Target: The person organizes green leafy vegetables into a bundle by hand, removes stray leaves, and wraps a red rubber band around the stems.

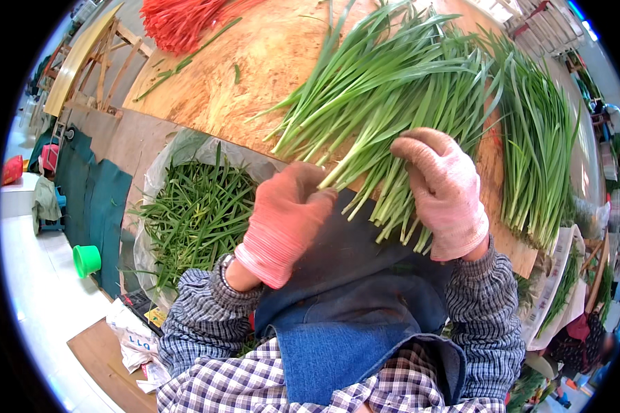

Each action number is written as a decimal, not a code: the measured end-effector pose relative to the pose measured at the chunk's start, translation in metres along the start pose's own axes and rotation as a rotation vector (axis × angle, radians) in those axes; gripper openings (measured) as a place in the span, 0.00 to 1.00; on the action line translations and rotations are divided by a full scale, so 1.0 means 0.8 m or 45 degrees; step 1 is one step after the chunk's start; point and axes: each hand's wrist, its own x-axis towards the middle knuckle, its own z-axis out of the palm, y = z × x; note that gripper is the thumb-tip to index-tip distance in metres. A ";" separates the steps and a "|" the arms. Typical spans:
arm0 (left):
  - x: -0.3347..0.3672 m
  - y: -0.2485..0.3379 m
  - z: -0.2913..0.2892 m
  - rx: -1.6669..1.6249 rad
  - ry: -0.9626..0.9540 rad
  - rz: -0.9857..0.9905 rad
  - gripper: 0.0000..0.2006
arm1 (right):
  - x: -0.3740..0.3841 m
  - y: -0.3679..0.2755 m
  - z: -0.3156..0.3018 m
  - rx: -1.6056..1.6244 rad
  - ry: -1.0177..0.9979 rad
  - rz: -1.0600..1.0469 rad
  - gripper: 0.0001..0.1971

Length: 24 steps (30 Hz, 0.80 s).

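Work looks part-done: aligned green bunch point(536, 141) at right, loose green stalks point(393, 96) upper centre.
Hands apart: left hand point(282, 217) pinches a stalk end; right hand point(449, 193), grip unclear.

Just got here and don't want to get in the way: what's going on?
A person in pinkish gloves is handling a spread of long green stalks, apparently garlic chives, on a wooden tabletop. The left hand is at the pale stalk ends, the right hand over the stalks farther right. A second pile lies to the right, red strips at the far left. Loose green leaves fill a plastic bag beside the left forearm.
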 end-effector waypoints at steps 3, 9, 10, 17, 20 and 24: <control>-0.002 -0.016 0.011 0.094 0.058 0.103 0.08 | 0.018 -0.016 -0.001 0.056 -0.090 -0.035 0.20; -0.016 -0.012 -0.003 0.615 -0.133 0.521 0.14 | 0.027 -0.022 0.008 -0.145 -0.527 -0.168 0.22; -0.018 -0.014 -0.013 0.586 -0.117 0.580 0.15 | 0.024 -0.019 0.008 -0.095 -0.498 -0.162 0.22; 0.017 -0.019 -0.032 1.067 0.315 0.705 0.08 | 0.042 -0.036 0.019 -0.085 -0.470 0.013 0.23; 0.001 -0.019 -0.024 0.967 0.082 0.737 0.10 | 0.049 -0.041 0.027 -0.296 -0.673 0.051 0.21; 0.009 -0.018 -0.031 1.037 0.273 0.800 0.11 | 0.035 -0.033 0.026 -0.163 -0.563 0.044 0.21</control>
